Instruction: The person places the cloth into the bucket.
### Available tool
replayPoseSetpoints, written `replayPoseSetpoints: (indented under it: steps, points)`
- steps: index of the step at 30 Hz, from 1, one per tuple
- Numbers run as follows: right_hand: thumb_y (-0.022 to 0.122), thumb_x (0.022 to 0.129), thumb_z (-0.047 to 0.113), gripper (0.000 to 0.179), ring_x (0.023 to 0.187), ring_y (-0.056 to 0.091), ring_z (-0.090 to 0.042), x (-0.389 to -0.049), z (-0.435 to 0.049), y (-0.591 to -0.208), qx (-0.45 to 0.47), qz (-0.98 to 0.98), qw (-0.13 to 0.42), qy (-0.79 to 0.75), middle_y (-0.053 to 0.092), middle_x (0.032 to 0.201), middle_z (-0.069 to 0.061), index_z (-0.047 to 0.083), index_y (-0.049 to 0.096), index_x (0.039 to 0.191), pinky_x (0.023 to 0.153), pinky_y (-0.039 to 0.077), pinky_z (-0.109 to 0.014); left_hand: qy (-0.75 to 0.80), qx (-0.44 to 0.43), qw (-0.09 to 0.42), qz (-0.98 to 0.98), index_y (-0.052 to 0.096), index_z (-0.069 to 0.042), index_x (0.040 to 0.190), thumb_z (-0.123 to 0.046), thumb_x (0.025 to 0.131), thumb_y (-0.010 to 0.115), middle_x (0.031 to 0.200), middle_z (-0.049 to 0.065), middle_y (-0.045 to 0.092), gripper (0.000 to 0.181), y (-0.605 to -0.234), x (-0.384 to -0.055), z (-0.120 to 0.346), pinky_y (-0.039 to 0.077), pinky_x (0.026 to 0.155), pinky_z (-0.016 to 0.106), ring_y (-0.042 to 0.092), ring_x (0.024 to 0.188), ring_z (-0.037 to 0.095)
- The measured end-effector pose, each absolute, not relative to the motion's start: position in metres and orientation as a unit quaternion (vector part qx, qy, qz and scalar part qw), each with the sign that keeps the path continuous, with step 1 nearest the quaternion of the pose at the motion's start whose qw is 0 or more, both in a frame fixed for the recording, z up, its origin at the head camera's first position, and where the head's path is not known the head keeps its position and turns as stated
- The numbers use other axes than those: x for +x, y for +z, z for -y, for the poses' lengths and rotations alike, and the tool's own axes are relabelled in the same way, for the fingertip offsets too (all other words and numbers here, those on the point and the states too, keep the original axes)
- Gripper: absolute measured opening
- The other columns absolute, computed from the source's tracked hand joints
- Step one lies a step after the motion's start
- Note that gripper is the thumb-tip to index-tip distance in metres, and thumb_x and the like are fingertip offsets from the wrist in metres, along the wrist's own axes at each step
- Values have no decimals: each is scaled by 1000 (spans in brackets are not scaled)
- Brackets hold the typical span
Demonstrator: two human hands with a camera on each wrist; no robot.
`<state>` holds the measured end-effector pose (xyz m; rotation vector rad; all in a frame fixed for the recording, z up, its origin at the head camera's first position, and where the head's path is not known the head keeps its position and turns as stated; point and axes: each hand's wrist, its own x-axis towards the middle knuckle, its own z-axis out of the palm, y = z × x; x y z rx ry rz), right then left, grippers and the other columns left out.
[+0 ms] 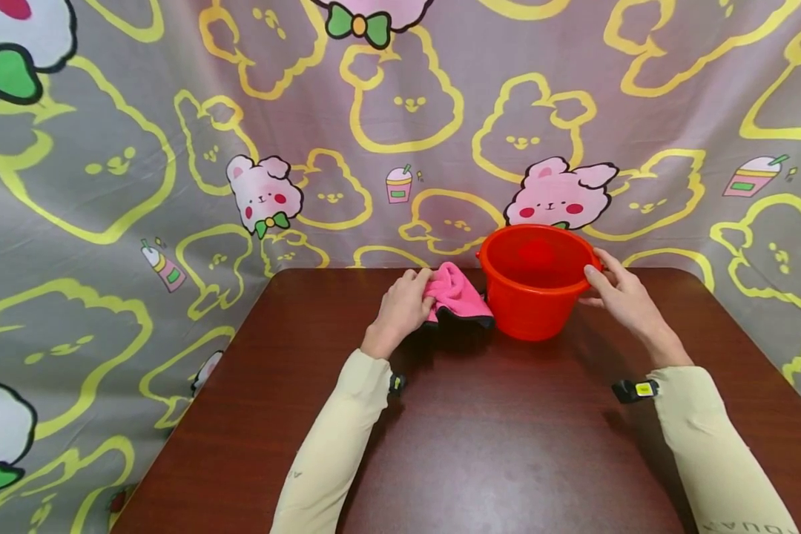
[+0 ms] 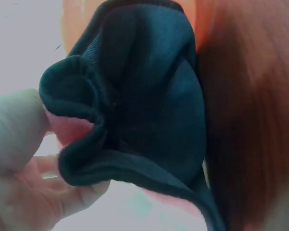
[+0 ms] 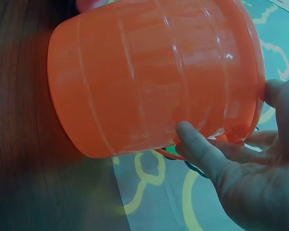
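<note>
My left hand (image 1: 402, 308) pinches the upper left of a pink cloth (image 1: 459, 294) with a dark edging. In the left wrist view the black underside (image 2: 154, 96) of the cloth hangs in folds beside the thumb and fingers. Just right of the cloth stands a red plastic bucket (image 1: 534, 311), upright near the back of the table, its opening facing up. My right hand (image 1: 624, 297) grips the bucket's right rim, with the thumb at the lip and fingers along the outer wall. In the right wrist view, part of the bucket's handle (image 3: 168, 155) shows behind the fingers.
The brown wooden table (image 1: 480, 445) stretches toward me from the bucket. A patterned curtain (image 1: 427, 96) with cartoon animals hangs close behind the table's back edge and along both sides. Each wrist bears a small black camera (image 1: 634, 390).
</note>
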<state>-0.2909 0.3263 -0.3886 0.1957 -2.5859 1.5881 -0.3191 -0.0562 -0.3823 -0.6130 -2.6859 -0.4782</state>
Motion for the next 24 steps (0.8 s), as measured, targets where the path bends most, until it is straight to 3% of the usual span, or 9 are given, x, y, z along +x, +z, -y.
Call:
replayPoseSetpoints:
  steps: [8,24]
  points:
    - [46,101,45,70,90,61,10,-289,-323,-387,71,849,57,520,39,147,-23,20,14,159,72,57,-19,-257,-183,273,909,60,-13,125,-17,91,68,106,15,62,35,-364,-320,53,53,82,46,63,95,32]
    - [45,102,42,70,88,62,11,-289,-327,-388,72,849,49,522,37,149,-25,20,10,159,72,57,-18,-357,-207,378,829,60,-9,122,-10,91,65,111,14,59,32,-303,-308,28,55,89,38,60,104,24]
